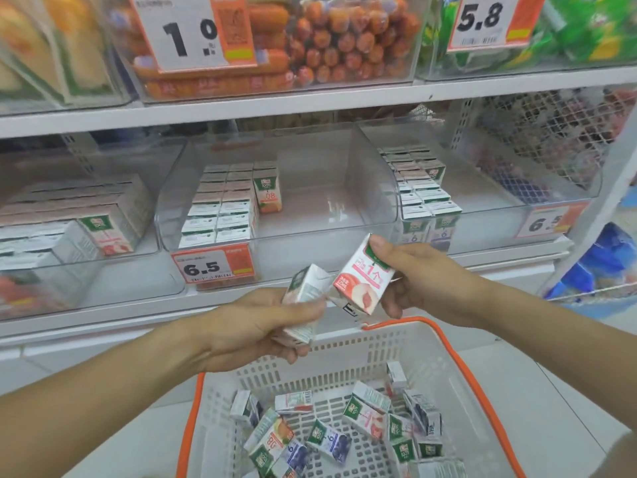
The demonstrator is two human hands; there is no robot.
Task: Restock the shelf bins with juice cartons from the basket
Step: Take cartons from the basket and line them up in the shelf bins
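On the shelf (241, 108), the left bin (86, 270) holds rows of cartons with pink fronts, packed toward its left side. The middle bin (275, 236) is clear plastic with a 6.5 price tag (212, 265) on its front; a block of cartons (224, 208) fills its left part, and the rest of its floor is bare.

The left hand (262, 326) is closed around a white carton (303, 301), held tilted above the basket's far rim. Just beside it, nearly touching, the right hand (413, 277) grips a peach carton (362, 274) by its top corner, thumb on the front face, the carton leaning to the right. Both cartons are in front of the middle bin's lower edge and outside it.

Below the hands sits the basket (344, 357), white with an orange rim. Loose cartons (344, 429) lie jumbled on its floor, some with blue fronts, some pink, one orange.

The right bin (499, 208) has two rows of cartons along its left wall and another 6.5 tag (548, 222) at its front.
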